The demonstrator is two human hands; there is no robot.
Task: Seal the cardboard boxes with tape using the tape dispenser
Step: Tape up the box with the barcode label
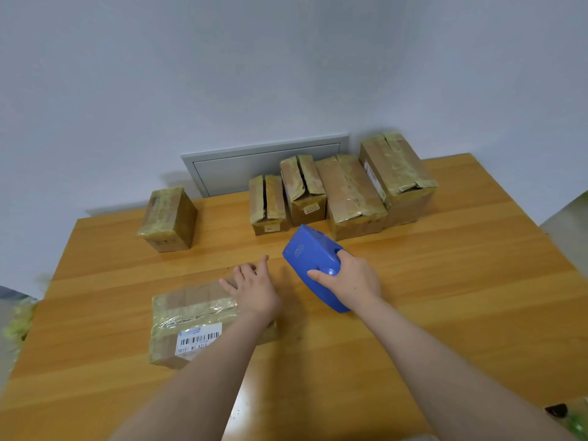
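One blue dispenser is being gripped by the right hand, fingers curling round its body, just right of the near box and over the worktop; whether it is touching the worktop cannot be told. The left hand is lying flat, fingers spread, on that box's far right end. The box, wrapped in yellowish tape, is bearing a barcode label. Four boxes are standing in a row at the far edge; a lone box is standing apart to their left. A grey panel is showing behind.
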